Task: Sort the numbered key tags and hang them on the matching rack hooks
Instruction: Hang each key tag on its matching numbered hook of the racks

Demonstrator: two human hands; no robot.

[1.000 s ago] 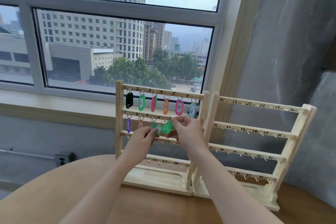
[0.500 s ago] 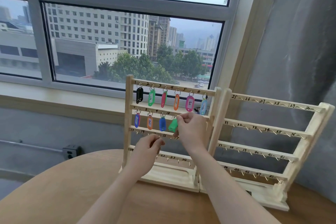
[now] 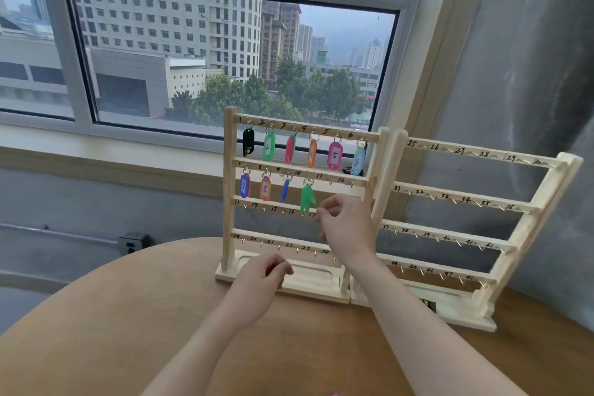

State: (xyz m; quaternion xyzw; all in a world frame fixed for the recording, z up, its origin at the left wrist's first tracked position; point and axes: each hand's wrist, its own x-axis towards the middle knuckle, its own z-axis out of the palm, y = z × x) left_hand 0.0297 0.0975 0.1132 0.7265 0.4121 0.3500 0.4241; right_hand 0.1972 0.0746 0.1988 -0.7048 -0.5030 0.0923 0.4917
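Two wooden racks stand side by side on the round table. The left rack (image 3: pixel 229 190) has numbered hooks 1 to 24, and the right rack (image 3: pixel 520 212) carries the higher numbers. Several coloured tags fill the top row, among them the pink tag 5 (image 3: pixel 335 156). On the second row hang blue tag 7 (image 3: pixel 245 186), orange tag 8 (image 3: pixel 265 189), a blue tag (image 3: pixel 284 190) and a green tag (image 3: pixel 307 199) on hook 10. My right hand (image 3: pixel 345 228) hovers just right of the green tag, fingers loosely curled and empty. My left hand (image 3: pixel 262 280), also loosely curled, is low by the rack's base.
The wooden table (image 3: pixel 112 325) stands against a grey wall under a large window. A small dark object (image 3: pixel 428 304) lies in the right rack's base tray. A wall socket (image 3: pixel 131 243) sits low on the left. Lower hook rows hang bare.
My right hand has let go of the green tag, which now hangs on hook 10, and has drawn back slightly. My left hand has dropped from the rack's middle towards its base.
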